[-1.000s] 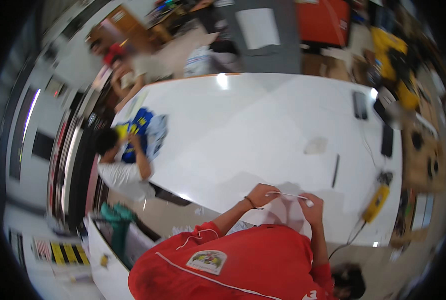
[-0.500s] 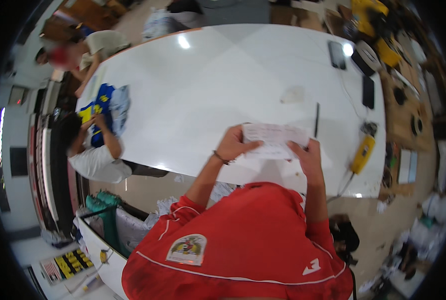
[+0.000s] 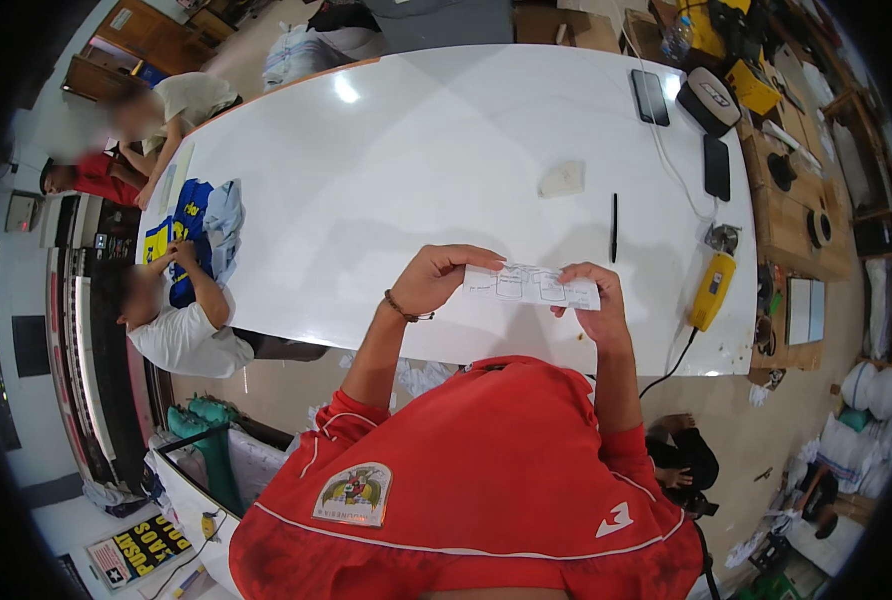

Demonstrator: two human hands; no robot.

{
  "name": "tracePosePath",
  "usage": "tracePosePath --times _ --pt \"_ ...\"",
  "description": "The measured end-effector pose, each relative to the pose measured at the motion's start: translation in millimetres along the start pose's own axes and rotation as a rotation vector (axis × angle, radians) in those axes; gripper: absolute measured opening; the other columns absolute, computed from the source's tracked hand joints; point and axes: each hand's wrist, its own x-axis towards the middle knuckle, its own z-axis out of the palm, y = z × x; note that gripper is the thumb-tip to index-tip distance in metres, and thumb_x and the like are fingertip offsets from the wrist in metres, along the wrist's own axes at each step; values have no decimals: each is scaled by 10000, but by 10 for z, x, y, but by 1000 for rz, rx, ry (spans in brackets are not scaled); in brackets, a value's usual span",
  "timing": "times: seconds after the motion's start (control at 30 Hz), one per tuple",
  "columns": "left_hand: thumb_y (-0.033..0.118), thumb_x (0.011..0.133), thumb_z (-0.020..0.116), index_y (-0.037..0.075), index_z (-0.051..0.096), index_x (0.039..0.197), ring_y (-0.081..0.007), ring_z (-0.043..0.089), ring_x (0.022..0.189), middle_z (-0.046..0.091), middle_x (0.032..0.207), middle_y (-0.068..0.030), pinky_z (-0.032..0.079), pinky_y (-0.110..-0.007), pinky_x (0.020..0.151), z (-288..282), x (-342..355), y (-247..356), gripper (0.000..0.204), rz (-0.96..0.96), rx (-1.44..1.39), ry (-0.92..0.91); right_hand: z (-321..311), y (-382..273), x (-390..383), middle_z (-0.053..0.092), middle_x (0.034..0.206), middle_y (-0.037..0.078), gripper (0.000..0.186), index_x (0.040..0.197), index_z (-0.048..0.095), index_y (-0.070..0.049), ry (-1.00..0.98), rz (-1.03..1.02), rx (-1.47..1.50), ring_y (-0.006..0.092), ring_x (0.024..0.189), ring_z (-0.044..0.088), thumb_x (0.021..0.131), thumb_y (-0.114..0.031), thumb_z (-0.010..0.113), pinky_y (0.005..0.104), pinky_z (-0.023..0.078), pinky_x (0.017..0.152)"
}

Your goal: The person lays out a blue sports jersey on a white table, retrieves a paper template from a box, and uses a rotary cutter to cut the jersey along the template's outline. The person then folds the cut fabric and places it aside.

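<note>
A strip of white paper [image 3: 531, 287] with drawn outlines and writing is stretched between my two hands above the near side of the white table. My left hand [image 3: 441, 278] pinches its left end, thumb and fingers together at the top edge. At the right end my right hand [image 3: 598, 300] grips the paper between thumb and bent fingers. Beyond my right hand, a black pen [image 3: 614, 228] lies on the table. Farther back lies a pale, translucent flat piece [image 3: 562, 179].
The white table [image 3: 416, 150] holds a yellow corded cutting tool [image 3: 712, 290], two dark phones [image 3: 650, 97] and a black case [image 3: 708, 101] at the right. Folded blue and yellow clothing [image 3: 191, 225] lies at the left, beside a seated co-worker [image 3: 191, 335]. Other people sit farther back.
The paper looks narrower now and shows drawn outlines on the side toward me. My right hand's fingers have shifted onto its upper edge. The view has moved slightly.
</note>
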Motion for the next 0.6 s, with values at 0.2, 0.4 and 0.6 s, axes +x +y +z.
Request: tracePosePath --times 0.2,0.4,0.6 --pt "-51 972 373 -43 685 1212 -160 670 989 709 1125 -114 547 -318 896 -27 36 -96 393 -19 -111 18 3 104 -13 678 842 165 142 966 640 30 77 -21 -99 249 660 688 890 129 572 356 563 566" --pt "183 918 731 -4 717 1188 -128 698 865 736 1068 -123 572 -282 747 69 13 154 328 -167 38 -3 84 139 -11 659 842 116 57 942 601 -21 23 79 -67 225 637 669 963 7 556 349 549 545" --pt "223 851 788 5 742 1116 -138 717 658 753 852 -97 569 -267 589 42 -15 -48 346 -425 220 -45 71 158 39 691 904 146 54 988 604 -6 -100 176 -20 263 731 708 941 -6 578 360 578 603"
